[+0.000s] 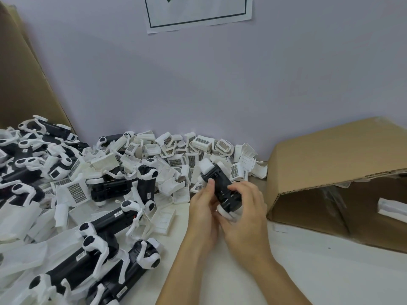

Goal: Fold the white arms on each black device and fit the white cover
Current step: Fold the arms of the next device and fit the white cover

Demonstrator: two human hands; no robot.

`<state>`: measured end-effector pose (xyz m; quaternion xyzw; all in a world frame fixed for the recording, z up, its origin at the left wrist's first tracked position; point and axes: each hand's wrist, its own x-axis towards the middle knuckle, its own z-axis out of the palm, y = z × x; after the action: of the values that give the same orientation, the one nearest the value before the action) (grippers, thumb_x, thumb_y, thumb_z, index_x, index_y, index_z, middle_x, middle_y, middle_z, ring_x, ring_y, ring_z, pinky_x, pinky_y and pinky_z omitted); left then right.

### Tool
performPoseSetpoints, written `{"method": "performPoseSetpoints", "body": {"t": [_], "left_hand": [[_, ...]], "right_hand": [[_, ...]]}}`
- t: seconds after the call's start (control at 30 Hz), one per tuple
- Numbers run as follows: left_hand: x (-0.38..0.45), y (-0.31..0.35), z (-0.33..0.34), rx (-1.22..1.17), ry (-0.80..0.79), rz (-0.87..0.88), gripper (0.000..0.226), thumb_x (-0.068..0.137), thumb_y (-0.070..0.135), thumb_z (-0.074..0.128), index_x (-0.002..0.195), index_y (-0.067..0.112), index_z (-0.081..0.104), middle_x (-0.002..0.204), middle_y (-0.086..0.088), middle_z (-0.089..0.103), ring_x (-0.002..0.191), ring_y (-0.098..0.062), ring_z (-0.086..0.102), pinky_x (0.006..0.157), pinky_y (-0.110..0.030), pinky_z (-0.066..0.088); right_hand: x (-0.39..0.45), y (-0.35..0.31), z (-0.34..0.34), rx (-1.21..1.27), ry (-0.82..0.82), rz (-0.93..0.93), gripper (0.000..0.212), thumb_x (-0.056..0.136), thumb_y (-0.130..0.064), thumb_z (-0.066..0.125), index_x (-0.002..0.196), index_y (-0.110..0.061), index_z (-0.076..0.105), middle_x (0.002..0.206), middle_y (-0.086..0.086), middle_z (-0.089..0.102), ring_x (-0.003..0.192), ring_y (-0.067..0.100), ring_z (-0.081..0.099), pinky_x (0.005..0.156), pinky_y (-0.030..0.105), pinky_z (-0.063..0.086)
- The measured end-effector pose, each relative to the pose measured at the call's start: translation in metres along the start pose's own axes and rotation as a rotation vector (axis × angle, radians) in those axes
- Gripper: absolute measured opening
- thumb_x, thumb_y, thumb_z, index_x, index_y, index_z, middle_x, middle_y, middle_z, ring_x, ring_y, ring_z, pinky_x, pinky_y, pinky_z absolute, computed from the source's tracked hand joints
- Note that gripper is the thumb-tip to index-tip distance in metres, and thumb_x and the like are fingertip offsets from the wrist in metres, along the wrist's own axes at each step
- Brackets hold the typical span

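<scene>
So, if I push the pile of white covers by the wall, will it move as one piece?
Probably not. The covers lie loose and tumbled, so they would likely scatter and slide. They look like thin hollow plastic, so probably light. Some lean on the devices, which may shift too.

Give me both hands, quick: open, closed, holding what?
Left hand: closed, gripping the black device from its left side.
Right hand: closed, fingers curled round the same black device at its lower end.
</scene>
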<state>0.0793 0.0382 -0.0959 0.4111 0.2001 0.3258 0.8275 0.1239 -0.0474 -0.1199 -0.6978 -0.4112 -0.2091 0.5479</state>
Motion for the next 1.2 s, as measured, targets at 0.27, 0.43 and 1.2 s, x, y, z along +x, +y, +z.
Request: {"method": "performPoseSetpoints", "body": {"t": [0.27,0.43,1.2], "left_hand": [[-0.001,0.007,-0.007,-0.035,0.128,-0.061,0.050,0.096,0.045,0.052,0.106,-0.001,0.069,0.097,-0.023,0.071,0.086,-0.033,0.068,0.084,-0.042,0.053],[0.004,0.014,-0.015,-0.229,0.181,-0.077,0.040,0.102,0.035,0.046,0.085,0.006,0.068,0.066,-0.011,0.067,0.049,-0.020,0.064,0.043,-0.021,0.049],[-0.002,0.020,-0.017,-0.049,0.261,0.121,0.041,0.102,0.039,0.041,0.094,0.006,0.064,0.064,-0.009,0.069,0.051,-0.020,0.061,0.042,-0.021,0.040]], "right_hand": [[-0.003,-0.010,-0.007,0.191,-0.158,-0.009,0.046,0.087,-0.033,0.057,0.131,-0.028,0.046,0.131,-0.013,0.050,0.127,0.011,0.048,0.105,0.023,0.035],[0.006,-0.001,-0.013,0.021,0.071,0.252,0.044,0.090,-0.012,0.050,0.134,-0.011,0.054,0.126,-0.001,0.055,0.120,0.013,0.052,0.096,0.001,0.027],[0.000,0.017,-0.001,-0.208,-0.292,0.232,0.024,0.092,-0.031,0.067,0.115,-0.028,0.066,0.104,-0.012,0.045,0.104,0.010,0.039,0.088,0.025,0.021]]}}
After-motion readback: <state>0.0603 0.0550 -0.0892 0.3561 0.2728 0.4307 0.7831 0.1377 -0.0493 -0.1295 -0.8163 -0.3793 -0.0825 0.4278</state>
